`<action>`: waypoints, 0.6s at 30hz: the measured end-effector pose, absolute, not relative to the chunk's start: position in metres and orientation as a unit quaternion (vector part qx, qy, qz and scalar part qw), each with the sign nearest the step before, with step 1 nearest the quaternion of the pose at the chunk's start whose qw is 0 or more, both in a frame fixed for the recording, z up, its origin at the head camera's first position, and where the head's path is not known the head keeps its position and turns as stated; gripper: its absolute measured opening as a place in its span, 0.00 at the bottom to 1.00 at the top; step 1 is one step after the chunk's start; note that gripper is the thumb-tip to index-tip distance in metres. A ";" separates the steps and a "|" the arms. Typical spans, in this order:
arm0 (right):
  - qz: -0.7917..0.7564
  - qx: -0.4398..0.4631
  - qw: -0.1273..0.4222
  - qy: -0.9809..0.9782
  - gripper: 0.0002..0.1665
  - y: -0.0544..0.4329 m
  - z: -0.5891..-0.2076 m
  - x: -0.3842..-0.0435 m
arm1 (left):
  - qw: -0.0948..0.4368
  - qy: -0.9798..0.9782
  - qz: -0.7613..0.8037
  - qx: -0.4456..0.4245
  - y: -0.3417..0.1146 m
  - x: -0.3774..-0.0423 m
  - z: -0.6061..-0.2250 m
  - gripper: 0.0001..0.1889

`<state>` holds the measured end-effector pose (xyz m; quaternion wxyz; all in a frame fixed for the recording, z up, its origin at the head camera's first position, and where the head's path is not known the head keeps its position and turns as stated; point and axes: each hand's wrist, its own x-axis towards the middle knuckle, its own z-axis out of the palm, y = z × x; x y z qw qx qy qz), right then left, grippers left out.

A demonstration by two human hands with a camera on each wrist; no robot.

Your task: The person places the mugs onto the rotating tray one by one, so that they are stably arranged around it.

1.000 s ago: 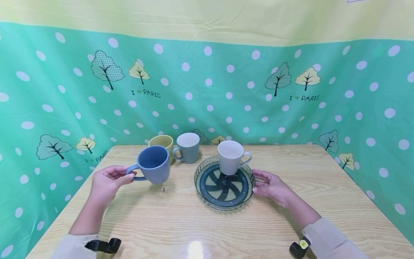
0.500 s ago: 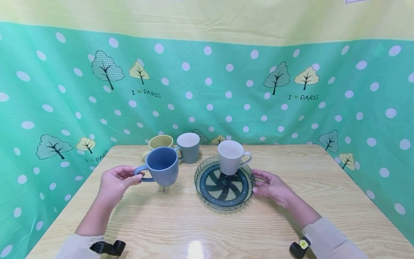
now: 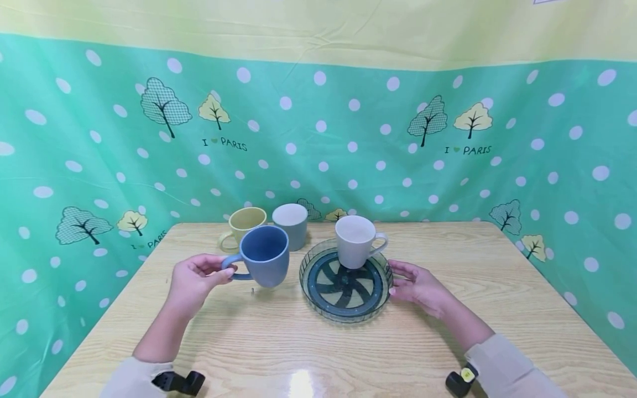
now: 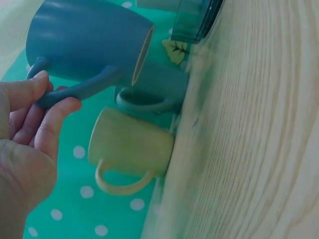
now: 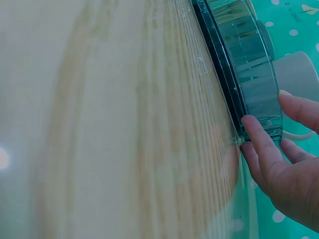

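Note:
My left hand (image 3: 196, 282) pinches the handle of a blue mug (image 3: 266, 265) between thumb and fingers. The mug is held upright above the table, left of a round clear tray (image 3: 318, 313) with dark blades in its base. In the left wrist view the blue mug (image 4: 84, 42) shows with its handle in the fingers. A white mug (image 3: 354, 246) stands inside the tray toward the back, handle to the right. My right hand (image 3: 418, 288) touches the tray's outer right wall with extended fingers; the right wrist view shows its fingertips (image 5: 247, 121) at the tray wall (image 5: 259, 79).
Behind the blue mug stand a yellow mug (image 3: 244, 220) and a grey-green mug (image 3: 293, 229), which the blue one partly overlaps. A polka-dot curtain (image 3: 318, 127) hangs behind the wooden table (image 3: 318, 359). A tiny dark speck (image 3: 252, 291) lies on the table.
My left hand has carried the blue mug rightward, closer to the tray, uncovering more of the yellow mug and covering the grey-green mug's handle. My right hand and the tray stay in place.

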<state>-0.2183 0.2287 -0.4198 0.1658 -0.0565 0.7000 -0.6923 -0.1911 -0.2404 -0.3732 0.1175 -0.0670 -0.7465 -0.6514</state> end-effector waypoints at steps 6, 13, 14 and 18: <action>-0.694 -0.051 0.165 0.699 0.50 0.228 -0.419 -0.218 | 0.104 -0.748 -0.652 -0.066 -0.229 -0.190 -0.372 0.13; -0.698 -0.060 0.169 0.693 0.50 0.229 -0.420 -0.218 | 0.097 -0.738 -0.662 -0.088 -0.215 -0.190 -0.373 0.14; -0.698 -0.061 0.168 0.693 0.50 0.229 -0.420 -0.218 | 0.096 -0.735 -0.665 -0.092 -0.213 -0.190 -0.374 0.14; -0.697 -0.063 0.166 0.694 0.51 0.230 -0.421 -0.218 | 0.094 -0.726 -0.673 -0.107 -0.206 -0.191 -0.376 0.12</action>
